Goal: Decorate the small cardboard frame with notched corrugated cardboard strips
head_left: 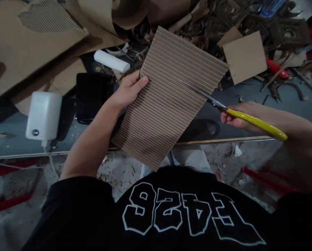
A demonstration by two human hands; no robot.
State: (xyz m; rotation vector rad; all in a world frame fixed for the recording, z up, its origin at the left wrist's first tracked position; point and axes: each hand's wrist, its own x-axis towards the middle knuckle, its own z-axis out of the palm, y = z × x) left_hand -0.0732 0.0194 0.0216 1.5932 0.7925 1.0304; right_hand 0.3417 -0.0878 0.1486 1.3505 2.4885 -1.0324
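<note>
A sheet of brown corrugated cardboard (168, 101) is held at a tilt over the table's near edge, ribs facing up. My left hand (131, 89) pinches its left edge, the thumb on top and the fingers behind it. Yellow-handled scissors (255, 122) are in my right hand (239, 116), with fingers wrapped around the handles. One scissor blade lies across the sheet's ribbed face from its right edge, its tip pointing to the upper left. The other blade is largely hidden, seemingly under the sheet.
Left of the sheet are a white cylinder (111, 61), a black phone-like slab (89, 97) and a white power bank (44, 116) with a cable. Large cardboard pieces (20, 52) lie far left. Scraps, a square card piece (246, 57) and a red object (277, 68) lie right.
</note>
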